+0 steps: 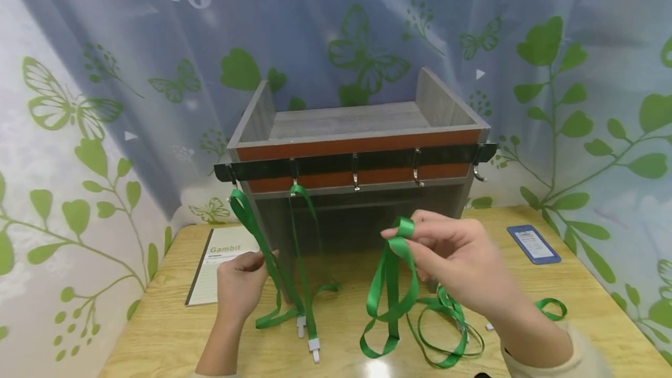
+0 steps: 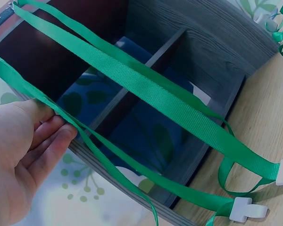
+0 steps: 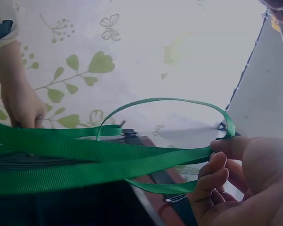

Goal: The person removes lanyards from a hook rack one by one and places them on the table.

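Note:
My right hand (image 1: 462, 255) pinches the looped top of a green lanyard (image 1: 392, 284) between thumb and fingers, and its loops hang over the table. In the right wrist view the same lanyard (image 3: 146, 162) stretches leftward from the fingertips. At the left, my left hand (image 1: 241, 284) pinches the strap of a lanyard (image 1: 252, 223) that hangs from the leftmost hook. Another lanyard (image 1: 299, 249) hangs on the second hook, its white clip (image 1: 314, 347) low near the table. The hooks sit on a black rail (image 1: 325, 163) across the front of a grey wooden shelf (image 1: 349, 118).
More green lanyards (image 1: 451, 360) lie coiled on the wooden table (image 1: 157, 331) below the right hand. A blue card holder (image 1: 534, 244) is at the right, and a notebook (image 1: 202, 279) marked Gambit at the left. Three hooks on the rail's right part carry nothing.

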### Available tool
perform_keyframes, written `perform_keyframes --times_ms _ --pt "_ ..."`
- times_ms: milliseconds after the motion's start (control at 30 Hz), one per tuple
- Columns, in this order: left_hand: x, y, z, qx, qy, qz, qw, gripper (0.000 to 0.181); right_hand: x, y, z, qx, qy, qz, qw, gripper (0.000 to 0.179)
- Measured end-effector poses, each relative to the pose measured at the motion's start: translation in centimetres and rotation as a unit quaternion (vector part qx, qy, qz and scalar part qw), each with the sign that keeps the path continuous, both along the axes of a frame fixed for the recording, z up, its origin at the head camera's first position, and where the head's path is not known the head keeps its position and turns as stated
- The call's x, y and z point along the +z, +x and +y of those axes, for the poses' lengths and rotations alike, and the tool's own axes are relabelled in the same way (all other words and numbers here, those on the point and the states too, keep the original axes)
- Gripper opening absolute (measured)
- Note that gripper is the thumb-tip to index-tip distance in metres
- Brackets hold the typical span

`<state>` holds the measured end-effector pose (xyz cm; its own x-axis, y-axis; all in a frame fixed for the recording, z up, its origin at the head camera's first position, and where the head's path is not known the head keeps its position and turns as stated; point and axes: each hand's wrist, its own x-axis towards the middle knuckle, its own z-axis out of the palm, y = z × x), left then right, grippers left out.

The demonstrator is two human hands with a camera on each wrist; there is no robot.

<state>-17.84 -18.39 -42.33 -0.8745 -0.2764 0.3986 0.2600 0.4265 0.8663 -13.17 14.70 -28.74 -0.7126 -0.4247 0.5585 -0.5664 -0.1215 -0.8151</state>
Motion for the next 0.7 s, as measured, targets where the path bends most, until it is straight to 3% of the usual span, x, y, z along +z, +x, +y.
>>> perform_keyframes --times_ms 167,333,700 --pt "0.1 0.0 -0.1 -0.002 -0.002 -0.008 1.0 0.011 -2.1 -0.1 0.1 0.023 0.026 -0.045 0.9984 0.021" --pt "0.0 0.0 0.0 -0.005 0.002 -0.01 0.9999 0.011 -4.0 -0.3 0.2 0.017 0.048 -0.093 0.9944 0.013" --pt "0.0 0.0 -0.1 -0.003 0.009 -0.015 0.9998 0.012 -7.3 -1.0 0.8 -0.007 0.109 -0.167 0.9799 0.024"
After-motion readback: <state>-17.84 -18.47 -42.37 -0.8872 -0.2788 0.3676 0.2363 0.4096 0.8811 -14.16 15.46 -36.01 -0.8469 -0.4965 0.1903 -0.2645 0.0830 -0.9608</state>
